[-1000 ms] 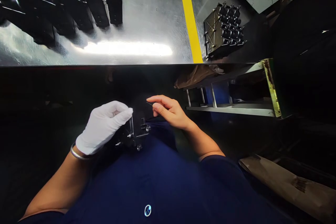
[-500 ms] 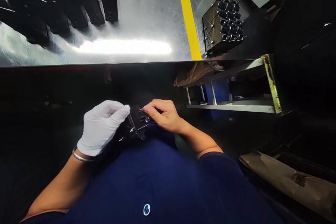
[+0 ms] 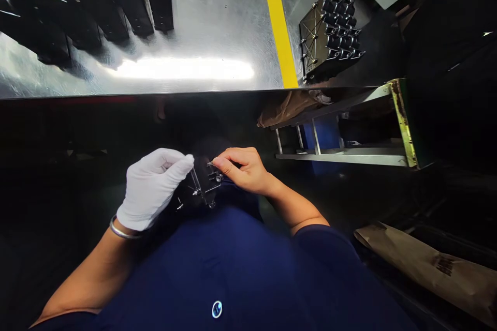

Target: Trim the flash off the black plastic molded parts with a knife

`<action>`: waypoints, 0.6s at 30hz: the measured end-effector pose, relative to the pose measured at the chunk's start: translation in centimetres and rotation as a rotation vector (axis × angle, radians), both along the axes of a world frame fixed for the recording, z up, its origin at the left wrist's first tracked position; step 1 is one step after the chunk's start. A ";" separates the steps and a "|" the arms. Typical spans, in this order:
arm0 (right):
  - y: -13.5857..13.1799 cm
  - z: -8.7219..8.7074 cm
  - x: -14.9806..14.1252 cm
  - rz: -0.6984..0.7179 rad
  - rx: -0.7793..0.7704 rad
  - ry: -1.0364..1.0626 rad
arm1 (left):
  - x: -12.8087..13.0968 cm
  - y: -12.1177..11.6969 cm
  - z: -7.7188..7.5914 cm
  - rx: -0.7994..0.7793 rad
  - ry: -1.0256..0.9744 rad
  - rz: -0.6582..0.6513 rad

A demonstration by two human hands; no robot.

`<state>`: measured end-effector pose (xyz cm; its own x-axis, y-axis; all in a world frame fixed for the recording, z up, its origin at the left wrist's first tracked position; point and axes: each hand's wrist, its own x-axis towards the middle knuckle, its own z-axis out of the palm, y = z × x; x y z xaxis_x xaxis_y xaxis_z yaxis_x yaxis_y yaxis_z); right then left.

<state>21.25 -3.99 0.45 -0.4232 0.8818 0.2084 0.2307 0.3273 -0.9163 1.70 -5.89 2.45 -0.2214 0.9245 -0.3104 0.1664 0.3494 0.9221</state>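
Observation:
A black moulded part [image 3: 205, 181] with shiny ribs and a small round boss is held low in front of my dark blue shirt. Its outline is partly lost against the dark background. My left hand [image 3: 153, 186], in a white glove, is closed with thumb and forefinger pinching the part's left edge. My bare right hand [image 3: 244, 169] is closed in a pinch at the part's upper right edge. A tiny bright tip shows at its fingertips; what it belongs to is too small to make out.
Ahead is a metal table [image 3: 209, 26] with a yellow stripe [image 3: 278, 26]. Several black moulded parts [image 3: 93, 5] stand in a row at its left, and more are stacked [image 3: 330, 36] at its right. A metal frame [image 3: 341, 159] stands below right, near a brown paper bag [image 3: 435, 269].
My left hand and the black part have shifted very slightly to the right. My right hand stays pinched at the part's edge, almost unmoved.

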 end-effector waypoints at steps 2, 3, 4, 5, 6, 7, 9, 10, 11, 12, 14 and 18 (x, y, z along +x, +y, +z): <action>0.2 0.0 0.2 0.053 0.030 0.021 | 0.0 0.1 0.1 -0.029 -0.010 0.009; 0.3 0.1 0.3 0.087 0.046 0.029 | 0.0 0.2 0.1 -0.043 -0.020 0.009; 0.4 0.1 0.5 0.125 0.056 0.034 | -0.1 0.3 0.2 -0.057 -0.035 0.001; 0.5 0.1 0.6 0.169 0.055 0.039 | -0.1 0.3 0.3 -0.066 -0.052 -0.013; 0.6 0.1 0.8 0.217 0.041 0.049 | -0.1 0.3 0.3 -0.073 -0.070 -0.033; 0.7 0.1 0.9 0.260 0.015 0.072 | -0.1 0.4 0.3 -0.075 -0.088 -0.054; 0.7 0.0 0.9 0.289 -0.035 0.152 | -0.1 0.4 0.3 -0.067 -0.108 -0.077; 0.7 -0.1 0.9 0.263 -0.038 0.182 | -0.2 0.4 0.3 -0.060 -0.107 -0.075; 0.7 -0.1 0.8 0.222 -0.019 0.191 | -0.2 0.4 0.2 -0.048 -0.100 -0.064; 0.6 -0.2 0.7 0.178 0.018 0.174 | -0.2 0.5 0.1 -0.035 -0.084 -0.050; 0.4 -0.2 0.5 0.124 0.121 0.099 | -0.3 0.5 0.0 -0.010 -0.041 -0.026; 0.2 -0.4 0.3 0.091 0.243 0.024 | -0.5 0.5 -0.2 0.008 -0.001 -0.024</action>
